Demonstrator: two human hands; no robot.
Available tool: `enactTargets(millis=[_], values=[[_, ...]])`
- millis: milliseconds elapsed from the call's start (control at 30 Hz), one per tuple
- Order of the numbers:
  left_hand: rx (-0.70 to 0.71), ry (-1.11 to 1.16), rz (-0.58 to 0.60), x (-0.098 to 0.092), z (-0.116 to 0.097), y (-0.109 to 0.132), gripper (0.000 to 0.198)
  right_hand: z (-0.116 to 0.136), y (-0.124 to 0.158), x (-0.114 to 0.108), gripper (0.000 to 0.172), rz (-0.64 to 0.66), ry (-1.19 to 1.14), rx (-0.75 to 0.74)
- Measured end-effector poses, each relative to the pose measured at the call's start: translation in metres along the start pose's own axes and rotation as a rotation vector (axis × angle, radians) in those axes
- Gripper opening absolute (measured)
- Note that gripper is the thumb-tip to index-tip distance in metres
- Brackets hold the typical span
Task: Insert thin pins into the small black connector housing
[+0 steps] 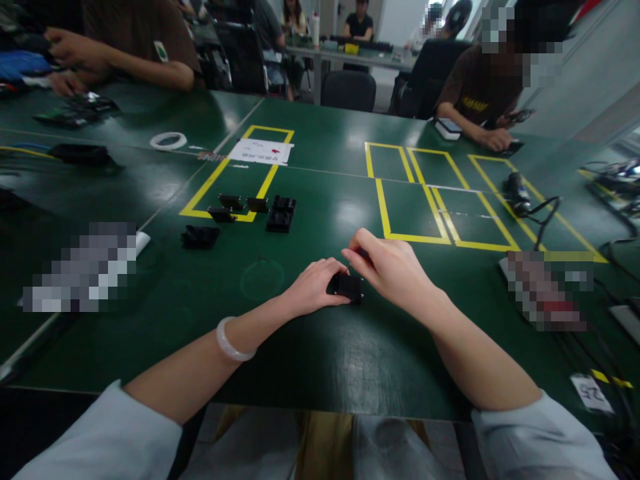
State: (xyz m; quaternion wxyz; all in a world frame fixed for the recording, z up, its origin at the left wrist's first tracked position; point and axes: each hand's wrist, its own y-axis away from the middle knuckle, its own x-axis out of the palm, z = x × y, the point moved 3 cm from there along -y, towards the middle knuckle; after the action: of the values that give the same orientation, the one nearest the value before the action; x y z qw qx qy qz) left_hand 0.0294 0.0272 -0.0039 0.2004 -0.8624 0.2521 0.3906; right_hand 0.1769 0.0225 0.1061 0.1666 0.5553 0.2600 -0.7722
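One small black rectangular block [349, 287] with metallic corner pins: at the near middle of the glossy green table [305, 363], between both hands; contact with the tabletop cannot be told.
Left hand [316, 285]: gripping the block's left end, fingers along the far side, thumb along the near side; forearm slanting in from lower left, pale ring-shaped bracelet [231, 341] near the wrist.
Right hand [387, 263]: closed, fingers curled toward the thumb, just above the block's right end, wrist bent inward; any small held item cannot be told.
Farther left: black ridged plastic piece [200, 237].
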Motion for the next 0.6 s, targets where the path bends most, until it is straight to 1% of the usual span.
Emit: enactTargets(millis=[233, 433, 600], values=[[0.011, 0.022, -0.008, 0.0026, 0.0014, -0.0042, 0.052, -0.001, -0.0022, 0.0068, 0.03, -0.004, 0.063, 0.018], [0.003, 0.009, -0.004, 0.0028, 0.0008, -0.004, 0.052, -0.0032, -0.0025, 0.0101, 0.03, -0.003, 0.078, 0.014], [-0.01, 0.013, -0.01, 0.0037, 0.0017, -0.0032, 0.054, -0.0061, -0.003, 0.011, 0.03, -0.026, 0.067, 0.004]])
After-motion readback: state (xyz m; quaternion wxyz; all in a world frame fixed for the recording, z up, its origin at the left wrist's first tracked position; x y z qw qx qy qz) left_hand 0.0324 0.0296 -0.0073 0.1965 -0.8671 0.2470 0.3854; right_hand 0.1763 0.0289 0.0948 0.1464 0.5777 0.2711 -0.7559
